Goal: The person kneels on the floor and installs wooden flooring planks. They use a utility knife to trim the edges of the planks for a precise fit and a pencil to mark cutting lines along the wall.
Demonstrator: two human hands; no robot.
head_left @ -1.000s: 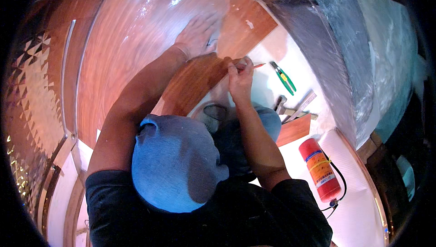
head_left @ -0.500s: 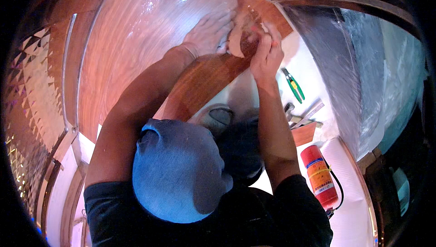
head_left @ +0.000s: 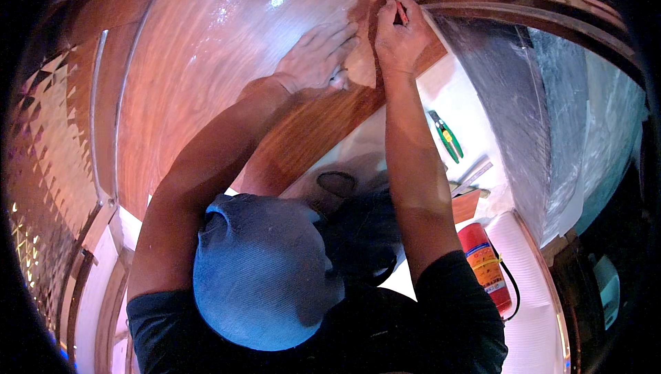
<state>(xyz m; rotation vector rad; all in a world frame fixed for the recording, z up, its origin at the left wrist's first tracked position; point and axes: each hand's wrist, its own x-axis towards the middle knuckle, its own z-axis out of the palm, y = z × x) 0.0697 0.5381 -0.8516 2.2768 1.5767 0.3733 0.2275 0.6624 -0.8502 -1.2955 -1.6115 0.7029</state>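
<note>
My left hand lies flat with its fingers stretched out on a brown wood-grain board, beside a pale tan patch near its fingertips. I cannot tell whether that patch is a separate piece. Between the closed fingers of my right hand is a slim red pencil. Its upper end reaches the far corner of the board, where the board meets dark trim. A larger glossy wood-grain surface spreads out on the left.
A green-handled tool lies on the white floor right of my forearm. Nearer are a metal ruler and a reddish-brown offcut. A red fire extinguisher lies at the lower right. Dark grey panelling rises on the right.
My right hand has moved away from me along the board to its far corner, and the red pencil now shows plainly. My left hand stays almost in place.
</note>
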